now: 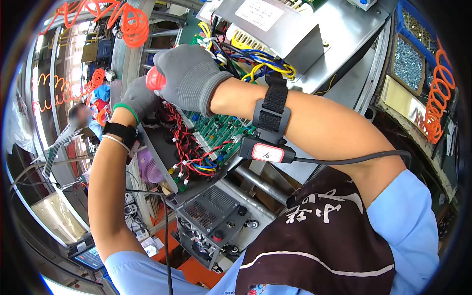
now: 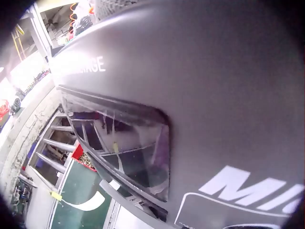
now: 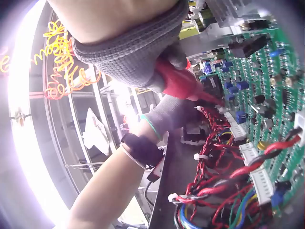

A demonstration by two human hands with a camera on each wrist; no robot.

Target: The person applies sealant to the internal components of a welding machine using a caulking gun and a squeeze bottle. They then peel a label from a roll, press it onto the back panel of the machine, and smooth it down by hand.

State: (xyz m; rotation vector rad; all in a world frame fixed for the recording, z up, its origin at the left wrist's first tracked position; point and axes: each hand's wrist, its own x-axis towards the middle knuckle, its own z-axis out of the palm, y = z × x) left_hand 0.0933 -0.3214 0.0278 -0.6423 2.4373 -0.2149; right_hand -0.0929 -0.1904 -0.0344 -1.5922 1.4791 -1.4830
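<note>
Right hand (image 1: 189, 76), gloved: gripping red tool (image 3: 176, 80). Left hand (image 1: 140, 98), gloved: showing just beside, its grip hiding from view. Red-black wires (image 3: 238, 171): running alongside green circuit board (image 3: 257, 69).

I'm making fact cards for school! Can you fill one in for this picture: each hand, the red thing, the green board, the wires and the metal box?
Right hand: grey-gloved, holds the red thing
Left hand: grey-gloved, close to the right hand; what it grips is hidden
Red thing: narrows to a tip; whether the tip touches anything is unclear
Green board: covered with small parts
Wires: mostly red and black, twisted, beside the green board
Metal box: silver, with a white label
</note>
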